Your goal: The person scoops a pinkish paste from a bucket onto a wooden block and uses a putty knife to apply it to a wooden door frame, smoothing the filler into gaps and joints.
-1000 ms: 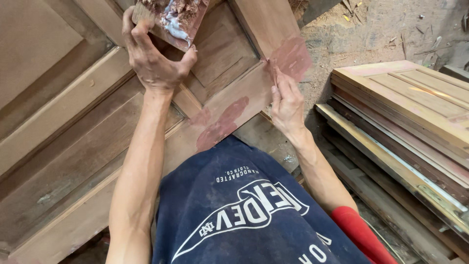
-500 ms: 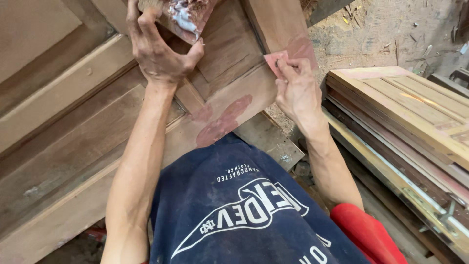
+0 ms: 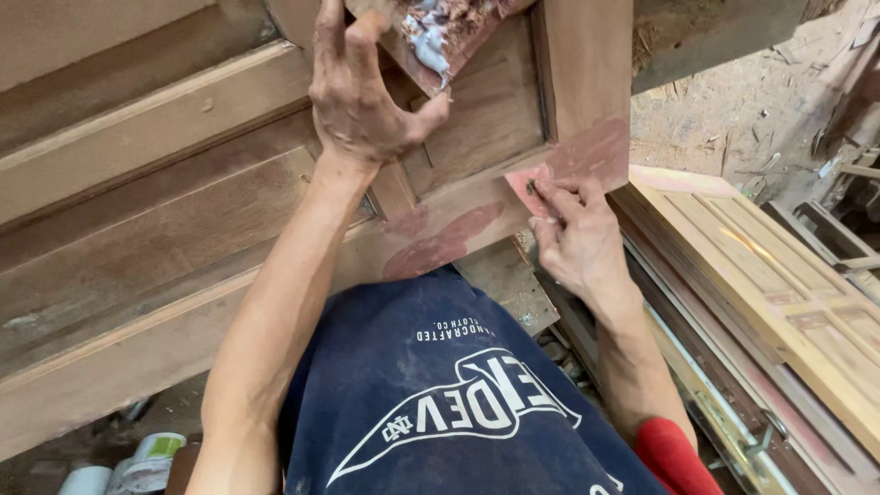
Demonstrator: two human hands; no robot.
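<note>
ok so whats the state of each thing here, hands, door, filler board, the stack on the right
left hand: gripping the filler board, raised over the door
filler board: smeared with reddish and pale filler, partly cut off by the frame edge
right hand: fingertips pressing on the door's corner joint
wooden door: lying flat, unfinished, reddish filler patches near the corner
stacked doors: piled flat at the right

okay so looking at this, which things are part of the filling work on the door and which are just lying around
In use:
door
filler board in left hand
small scraper in right hand
reddish filler patches

Lying about:
stacked doors
cans on the floor
wood scraps
</note>
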